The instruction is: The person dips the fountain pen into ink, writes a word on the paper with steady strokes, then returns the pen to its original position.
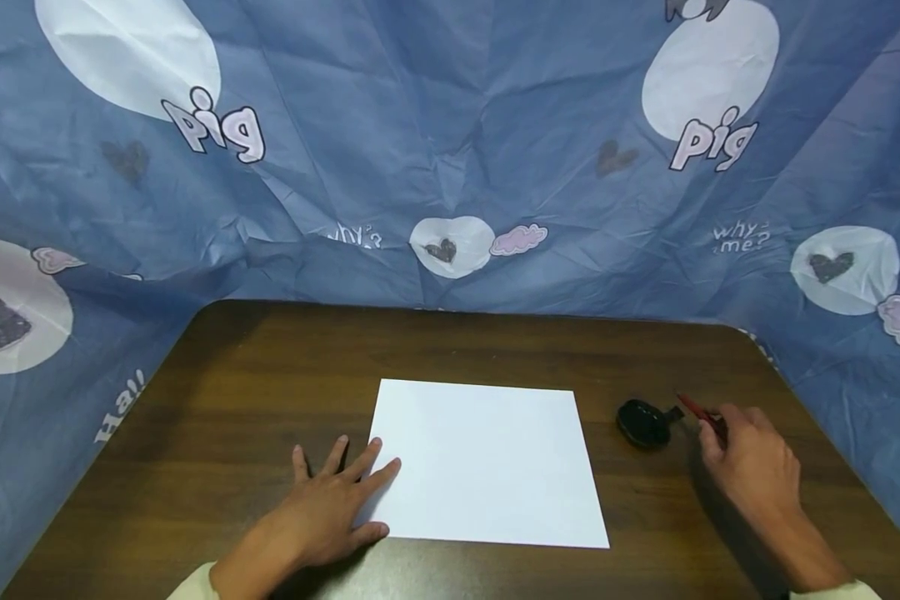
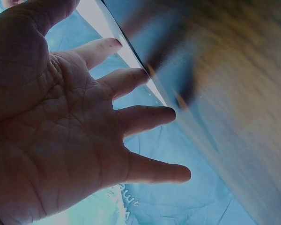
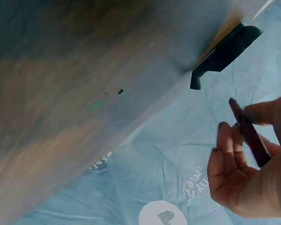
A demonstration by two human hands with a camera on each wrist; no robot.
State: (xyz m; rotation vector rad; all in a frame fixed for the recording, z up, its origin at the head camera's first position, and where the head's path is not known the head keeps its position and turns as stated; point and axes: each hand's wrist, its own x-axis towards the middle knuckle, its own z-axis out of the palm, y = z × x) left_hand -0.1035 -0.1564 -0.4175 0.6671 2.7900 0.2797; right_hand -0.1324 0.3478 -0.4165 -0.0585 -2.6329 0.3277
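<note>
A blank white sheet of paper point(image 1: 487, 467) lies on the brown table. My left hand point(image 1: 322, 508) rests at its left edge, fingers spread, some fingertips over the paper; the left wrist view shows the palm of the left hand point(image 2: 61, 122) and straight fingers. My right hand point(image 1: 753, 458) pinches a slim red pen-like stick point(image 1: 693, 407) between thumb and fingers; its exact kind is unclear. In the right wrist view, the stick point(image 3: 249, 133) looks dark red with a dark tip. Just left of that hand sits a glossy black rounded object point(image 1: 642, 423) with a short tab.
The dark wooden table point(image 1: 307, 350) has rounded far corners. A blue printed cloth point(image 1: 390, 150) hangs behind it and along both sides.
</note>
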